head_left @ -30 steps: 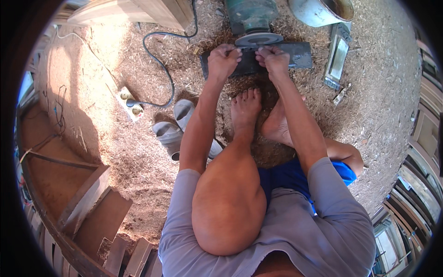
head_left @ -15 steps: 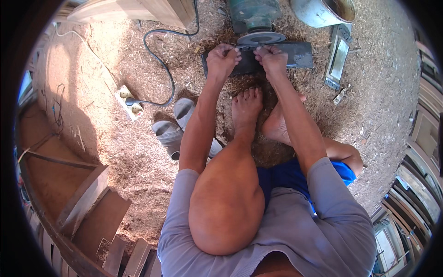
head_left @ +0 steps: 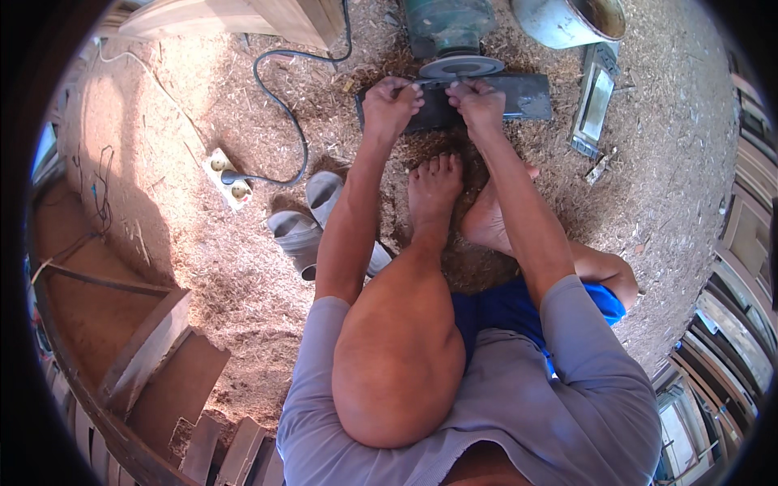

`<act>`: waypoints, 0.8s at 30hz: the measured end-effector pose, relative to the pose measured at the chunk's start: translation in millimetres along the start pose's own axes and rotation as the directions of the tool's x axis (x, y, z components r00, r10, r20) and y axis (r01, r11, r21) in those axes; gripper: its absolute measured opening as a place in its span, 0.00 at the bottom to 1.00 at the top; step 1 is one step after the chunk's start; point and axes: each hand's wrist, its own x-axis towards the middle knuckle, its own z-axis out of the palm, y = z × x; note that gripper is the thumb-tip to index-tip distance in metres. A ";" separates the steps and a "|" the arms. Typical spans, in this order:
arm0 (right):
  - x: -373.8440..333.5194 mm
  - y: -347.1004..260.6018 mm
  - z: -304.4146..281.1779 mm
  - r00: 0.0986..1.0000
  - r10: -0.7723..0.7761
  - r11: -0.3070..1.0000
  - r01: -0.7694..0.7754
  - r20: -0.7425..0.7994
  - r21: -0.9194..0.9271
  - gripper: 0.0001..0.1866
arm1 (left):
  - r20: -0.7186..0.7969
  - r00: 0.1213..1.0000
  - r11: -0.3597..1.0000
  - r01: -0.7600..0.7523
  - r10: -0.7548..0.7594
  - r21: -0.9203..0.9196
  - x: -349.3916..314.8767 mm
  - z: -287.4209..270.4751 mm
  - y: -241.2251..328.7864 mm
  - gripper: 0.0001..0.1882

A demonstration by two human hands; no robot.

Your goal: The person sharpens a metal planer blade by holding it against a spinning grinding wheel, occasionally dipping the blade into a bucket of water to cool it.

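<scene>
Both hands pinch the ends of a thin dark metal strip, which looks like a blade; it lies along the near edge of a round grey grinding wheel. My left hand is closed on the strip's left end. Fingers of my right hand are closed on its right end. The wheel sits on a green bench grinder. Under my hands lies a dark flat board. Fingers hide much of the strip, and whether it touches the wheel I cannot tell.
A white bucket and a long metal-framed tool stand right of the grinder. Left, a black cable runs to a power strip. Slippers lie by my left forearm. Wood pieces line the lower left.
</scene>
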 end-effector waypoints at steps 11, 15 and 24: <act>0.4 -0.9 -8.9 0.999 0.047 0.999 -0.047 0.005 0.027 0.06 | -0.054 0.998 0.993 -0.023 0.030 0.112 1.4 11.0 1.7 0.08; -0.1 -1.8 -11.3 0.999 0.053 0.997 -0.052 -0.004 0.061 0.07 | -0.051 0.998 0.988 -0.038 0.046 0.152 0.3 14.5 3.7 0.08; -1.2 -0.6 -3.2 1.000 0.016 0.996 -0.014 -0.021 0.088 0.06 | -0.021 0.999 0.997 -0.024 0.025 0.069 -1.9 8.5 3.1 0.07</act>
